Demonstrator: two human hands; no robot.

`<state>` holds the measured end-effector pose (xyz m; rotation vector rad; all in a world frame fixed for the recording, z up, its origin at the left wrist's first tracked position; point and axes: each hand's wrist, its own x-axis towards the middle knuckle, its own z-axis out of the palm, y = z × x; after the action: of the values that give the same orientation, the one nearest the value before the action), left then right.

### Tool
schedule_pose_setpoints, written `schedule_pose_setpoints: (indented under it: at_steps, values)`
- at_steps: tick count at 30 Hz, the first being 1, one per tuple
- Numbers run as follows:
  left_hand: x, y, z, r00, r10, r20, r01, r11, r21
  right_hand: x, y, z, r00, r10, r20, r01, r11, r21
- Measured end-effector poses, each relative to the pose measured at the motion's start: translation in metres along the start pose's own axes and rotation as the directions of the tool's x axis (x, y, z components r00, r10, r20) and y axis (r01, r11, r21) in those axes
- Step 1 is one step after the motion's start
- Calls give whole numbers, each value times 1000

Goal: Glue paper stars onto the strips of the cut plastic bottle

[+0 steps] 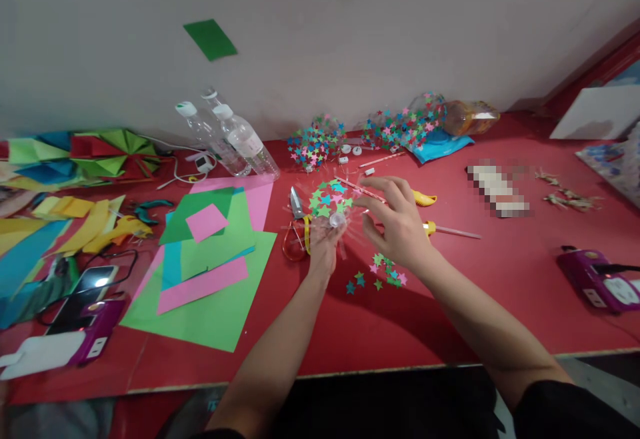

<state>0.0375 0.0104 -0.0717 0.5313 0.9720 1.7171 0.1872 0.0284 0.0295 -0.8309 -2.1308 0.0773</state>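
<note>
My left hand (pixel 324 249) is closed around the neck of a clear plastic bottle top (pixel 337 220), its sides cut into thin strips that fan outward. Green, blue and pink paper stars (pixel 327 198) cover its far side. To the right hovers my right hand (pixel 397 222), thumb and fingers apart beside the strips; nothing shows between them. Partly behind the left hand lie scissors (pixel 296 226) with red and yellow handles. Loose paper stars (pixel 385 271) lie on the red table between my forearms. A striped straw (pixel 361 190) reaches toward my right fingers.
Star-covered clear pieces (pixel 316 142) stand at the back, near bottles (pixel 245 139). Coloured paper sheets (pixel 210 319) are stacked left, by a phone (pixel 83 299) and purple power strip (pixel 97 332). A yellow-handled tool (pixel 430 228) lies right, with another power strip (pixel 597 279) beyond.
</note>
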Motion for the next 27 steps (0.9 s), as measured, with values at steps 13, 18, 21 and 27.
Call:
schedule_pose_setpoints:
  at_steps: [13,18,21,27]
  values:
    - [12,-22,-18,993,69,-93,-74,996,-48,-4,29,19,775,502,384,-619,726,301]
    - [13,-27,-22,994,88,-65,-85,996,37,-8,32,28,777,489,396,-619,709,338]
    - [12,-29,-24,996,82,-46,-78,994,72,-8,35,30,781,489,388,-611,725,318]
    - [15,-22,-27,1000,16,-13,-13,977,215,-6,44,28,766,506,396,-619,747,243]
